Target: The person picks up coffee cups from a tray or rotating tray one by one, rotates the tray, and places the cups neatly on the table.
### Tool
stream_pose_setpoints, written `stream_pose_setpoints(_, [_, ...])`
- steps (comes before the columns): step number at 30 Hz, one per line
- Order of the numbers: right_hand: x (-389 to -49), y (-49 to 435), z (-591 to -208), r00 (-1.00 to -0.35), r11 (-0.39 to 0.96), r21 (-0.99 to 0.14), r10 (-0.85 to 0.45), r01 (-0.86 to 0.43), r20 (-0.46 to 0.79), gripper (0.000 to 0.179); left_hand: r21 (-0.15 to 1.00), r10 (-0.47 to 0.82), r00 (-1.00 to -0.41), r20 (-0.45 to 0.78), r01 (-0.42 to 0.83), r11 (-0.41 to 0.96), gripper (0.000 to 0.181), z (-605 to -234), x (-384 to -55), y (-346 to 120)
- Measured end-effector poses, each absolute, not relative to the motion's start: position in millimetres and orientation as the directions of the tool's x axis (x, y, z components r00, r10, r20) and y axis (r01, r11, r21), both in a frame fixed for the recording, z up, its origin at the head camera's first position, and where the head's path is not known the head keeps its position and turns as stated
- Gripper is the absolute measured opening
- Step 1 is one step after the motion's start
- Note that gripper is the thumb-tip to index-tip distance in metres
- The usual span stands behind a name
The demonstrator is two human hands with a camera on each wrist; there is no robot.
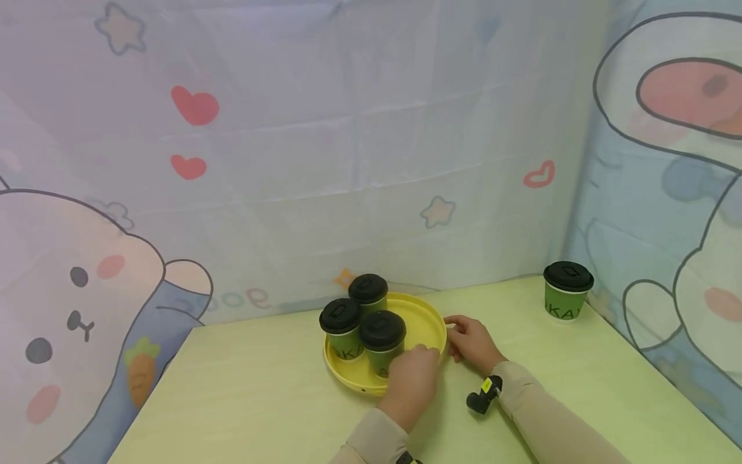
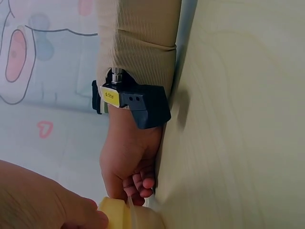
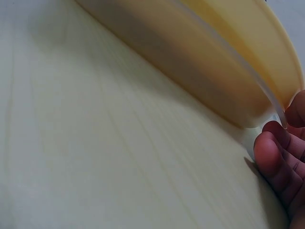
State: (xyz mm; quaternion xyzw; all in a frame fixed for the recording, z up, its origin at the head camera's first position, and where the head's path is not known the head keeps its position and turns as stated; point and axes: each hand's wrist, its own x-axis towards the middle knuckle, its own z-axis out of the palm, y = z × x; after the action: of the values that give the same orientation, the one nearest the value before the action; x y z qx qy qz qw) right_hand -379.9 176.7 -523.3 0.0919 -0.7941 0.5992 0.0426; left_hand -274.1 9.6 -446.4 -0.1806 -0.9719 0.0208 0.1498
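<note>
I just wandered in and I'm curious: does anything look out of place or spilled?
One green cup stands alone on the table, back right, while three matching cups crowd the left side of the yellow tray. That aside, nothing looks spilled; all four stand upright, lidded.

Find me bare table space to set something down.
The widest free patch is the table between the yellow tray and the backdrop on the left. Another lies between the right hand and the lone cup. It's crowded on the tray's left half, where three lidded cups cluster, and by the left hand.
</note>
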Motion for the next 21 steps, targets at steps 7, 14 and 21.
stream_pose_setpoints(7, [-380.7,176.8,-524.1,-0.976,0.253,-0.945,-0.108,-0.209,0.187,0.033,-0.088,0.376,-0.878,0.297,0.367,0.926,0.005,-446.1,-270.5,-1.8])
stream_pose_setpoints(14, [-383.7,177.8,-527.0,-0.978,0.275,-0.940,-0.107,-0.202,0.179,0.032,-0.081,0.393,-0.870,0.297,0.387,0.918,0.006,-448.9,-267.5,-13.8])
stream_pose_setpoints(21, [-382.5,177.2,-525.9,-0.980,0.263,-0.946,-0.103,-0.191,0.169,0.032,-0.114,0.423,-0.851,0.313,0.408,0.906,0.010,-449.5,-264.1,-25.5])
